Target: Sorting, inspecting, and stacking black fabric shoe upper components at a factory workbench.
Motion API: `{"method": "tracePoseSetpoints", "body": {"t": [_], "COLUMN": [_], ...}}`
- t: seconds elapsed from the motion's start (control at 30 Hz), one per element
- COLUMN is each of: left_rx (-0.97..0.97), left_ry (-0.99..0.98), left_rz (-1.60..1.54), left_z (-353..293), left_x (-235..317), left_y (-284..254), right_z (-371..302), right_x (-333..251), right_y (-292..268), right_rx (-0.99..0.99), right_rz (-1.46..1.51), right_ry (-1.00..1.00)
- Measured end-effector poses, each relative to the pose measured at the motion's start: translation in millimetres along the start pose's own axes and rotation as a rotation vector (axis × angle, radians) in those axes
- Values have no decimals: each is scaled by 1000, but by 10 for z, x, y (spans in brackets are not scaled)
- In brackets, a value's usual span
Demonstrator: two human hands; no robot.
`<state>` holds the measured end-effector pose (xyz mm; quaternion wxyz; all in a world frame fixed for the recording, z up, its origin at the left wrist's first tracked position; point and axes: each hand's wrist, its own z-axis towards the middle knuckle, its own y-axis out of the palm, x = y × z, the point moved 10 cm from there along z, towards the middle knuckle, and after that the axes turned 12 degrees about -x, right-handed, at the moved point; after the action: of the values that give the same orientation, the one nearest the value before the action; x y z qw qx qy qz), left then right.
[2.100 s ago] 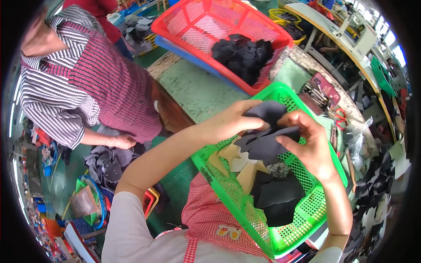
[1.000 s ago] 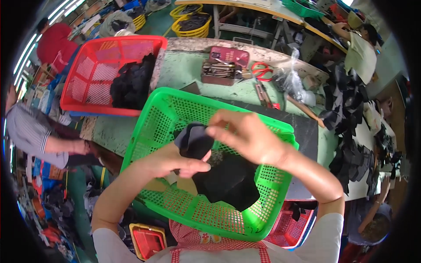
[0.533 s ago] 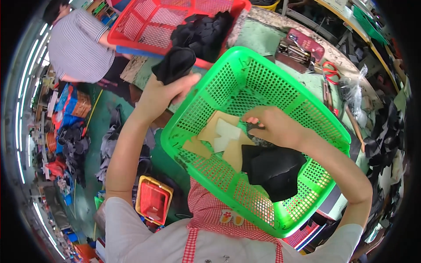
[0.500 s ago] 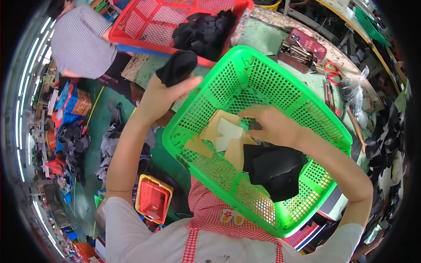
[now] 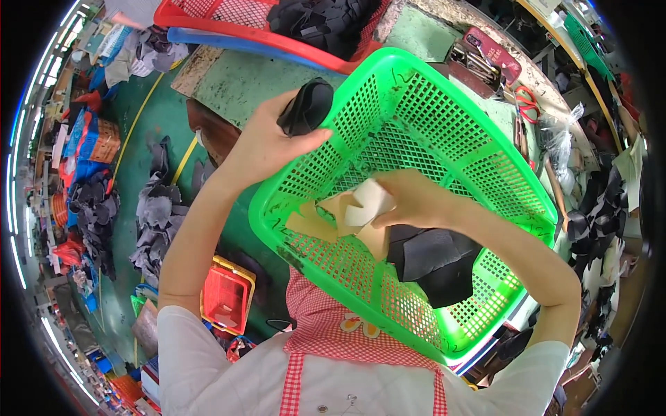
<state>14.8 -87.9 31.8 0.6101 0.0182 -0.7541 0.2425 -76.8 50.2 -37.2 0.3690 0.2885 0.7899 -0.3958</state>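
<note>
My left hand (image 5: 267,142) is wrapped round a curled bundle of black cut pieces (image 5: 307,106), just outside the far left rim of a green plastic basket (image 5: 479,128). Inside that basket, my right hand (image 5: 420,200) pinches a curled white cut piece (image 5: 366,202). Thin tan pieces (image 5: 312,223) lie beside and under it, some bent upward; whether my fingers also hold some of these I cannot tell. Flat black pieces (image 5: 438,263) are stacked in the near right part of the basket, below my right wrist. The basket sits tilted between me and the worktable.
A red basket (image 5: 291,43) of black pieces stands at the far side of the green worktable (image 5: 239,83). Red-handled scissors (image 5: 527,104), a box of metal tools (image 5: 479,69) and a plastic bag (image 5: 560,149) lie at the right. Grey scraps (image 5: 156,229) cover floor at the left.
My right hand has taken hold of the white piece and curled it upward. My left hand, with the black bundle, has shifted slightly right. The person at the far left has mostly left the view.
</note>
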Motion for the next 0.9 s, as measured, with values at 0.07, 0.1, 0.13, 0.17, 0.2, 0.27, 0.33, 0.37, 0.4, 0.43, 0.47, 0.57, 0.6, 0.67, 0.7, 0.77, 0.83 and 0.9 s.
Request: {"method": "tracePoseSetpoints", "body": {"t": [0.07, 0.1, 0.13, 0.17, 0.2, 0.27, 0.33, 0.37, 0.4, 0.43, 0.47, 0.57, 0.6, 0.67, 0.7, 0.77, 0.83, 0.9], "left_rx": [-8, -2, -21, -39, -34, -33, -32, -28, -41, -50, -52, -37, -21, -3, 16, 15, 42, 16], "left_ry": [3, 1, 30, 59, 75, 41, 26, 21, 11, -6, 22, 26, 21, 8, -12, -25, -40, -40], "left_rz": [32, 32, 24, 18, 2, -3, -37, -31, -41, -50, -57, -87, -100, -104, -111, -87, -99, -94], "left_z": [21, 28, 30, 30, 38, 26, 26, 22, 47, 58, 71, 71, 84, 62, 54, 37, 22, 45], "left_x": [26, 25, 55, 84, 81, 58, 27, 26, 35, 20, 26, 18, -21, -51, -84, -140, -141, -74], "left_y": [-5, 1, 17, 32, 36, 31, 31, 25, 51, 62, 64, 75, 85, 93, 74, 52, 57, 81], "right_z": [-106, -165, -206, -234, -282, -279, -190, -131, -28, 45, 154, 371, 399, 399, 384, 355, 300, 374], "right_x": [72, 94, 106, 106, 69, 74, -70, -130, -111, -221, -222, -166, -130, -140, -182, -253, -329, -171], "right_y": [-135, -201, -342, -437, -524, -598, -445, -278, -91, 47, 152, 361, 426, 536, 589, 665, 689, 780], "right_rx": [26, 21, 39, 55, 129, 135, -18, -166, -224, -256, -277, -315, -331, -363, -400, -440, -422, -421], "right_rz": [39, 36, 157, 279, 430, 579, 458, 334, 308, 372, 408, 482, 531, 590, 652, 719, 685, 658], "right_ry": [2, -1, -1, -1, -67, -119, -76, -26, -113, -180, -165, -142, -126, -144, -162, -149, -178, -155]}}
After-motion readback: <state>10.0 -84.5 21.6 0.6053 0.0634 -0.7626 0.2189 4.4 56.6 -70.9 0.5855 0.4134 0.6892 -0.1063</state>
